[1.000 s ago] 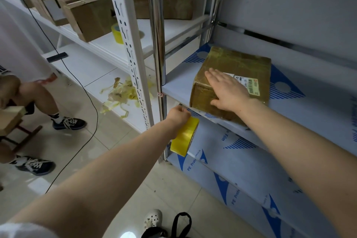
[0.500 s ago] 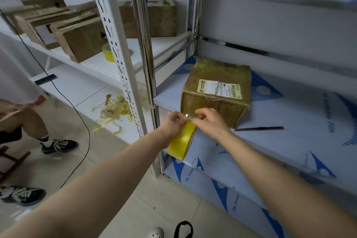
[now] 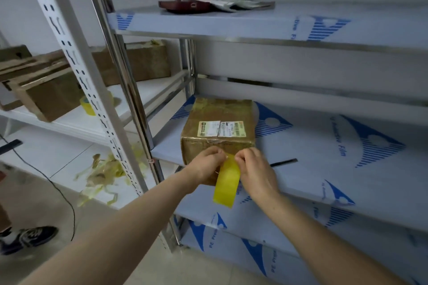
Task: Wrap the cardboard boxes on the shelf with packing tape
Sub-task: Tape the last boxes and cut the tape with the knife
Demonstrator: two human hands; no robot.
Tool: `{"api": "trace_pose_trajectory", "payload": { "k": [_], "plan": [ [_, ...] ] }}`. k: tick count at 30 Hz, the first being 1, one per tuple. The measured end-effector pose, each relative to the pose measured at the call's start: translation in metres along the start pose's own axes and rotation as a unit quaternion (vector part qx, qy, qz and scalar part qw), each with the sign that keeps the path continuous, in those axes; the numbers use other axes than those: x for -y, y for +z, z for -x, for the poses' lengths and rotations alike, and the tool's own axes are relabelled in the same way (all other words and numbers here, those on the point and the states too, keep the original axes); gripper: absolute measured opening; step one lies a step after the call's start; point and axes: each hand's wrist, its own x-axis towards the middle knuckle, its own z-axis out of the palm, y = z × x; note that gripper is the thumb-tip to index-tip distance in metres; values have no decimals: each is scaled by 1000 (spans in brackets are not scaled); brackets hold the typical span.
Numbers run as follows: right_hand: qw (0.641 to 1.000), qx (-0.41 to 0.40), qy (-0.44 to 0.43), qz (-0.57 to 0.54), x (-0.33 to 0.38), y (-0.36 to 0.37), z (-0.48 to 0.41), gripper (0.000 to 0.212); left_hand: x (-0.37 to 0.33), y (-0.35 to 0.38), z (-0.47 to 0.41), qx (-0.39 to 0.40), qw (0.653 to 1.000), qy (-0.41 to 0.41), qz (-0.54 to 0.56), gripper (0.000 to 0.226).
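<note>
While fingers (image 3: 216, 154) pinch the tape roll (image 3: 226, 186), the box (image 3: 217, 111) sits behind.

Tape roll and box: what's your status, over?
Left hand, right hand both pinching top of yellow tape roll. Cardboard box on shelf, just behind. Nothing blocking.

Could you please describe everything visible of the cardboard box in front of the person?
The cardboard box is brown, roughly cubic, covered in glossy, wrinkled yellowish tape. Two printed barcode labels lie side by side on its top, near the front edge. It sits flat on the film-covered shelf, near its left end. The left hand and right hand, both gripping a yellow tape roll, hide part of its front face; contact with it is unclear.
</note>
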Motion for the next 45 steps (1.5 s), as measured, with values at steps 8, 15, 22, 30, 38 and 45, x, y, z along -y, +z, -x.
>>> {"api": "trace_pose_trajectory", "payload": {
  "k": [8,15,22,30,38,45],
  "plan": [
    [984,-141,14,-105,-28,-36,-3,18,-40,39,-31,-221,846,299,-383,29],
    [987,-134,36,-85,-55,-62,-5,11,-26,39,-80,-46,781,196,-591,77],
    [988,-128,37,-77,-74,-74,-19,13,-15,16,-55,-127,739,259,-609,59],
    [997,-27,37,-68,-70,-83,-33,8,-46,50,-41,-81,882,284,-367,77],
    [994,5,72,-76,-82,-71,-20,14,-15,33,-51,-88,777,202,-589,59],
    [987,-25,84,-137,-81,-61,-35,12,-25,-9,-36,-126,774,159,-600,48]
  ]
}}
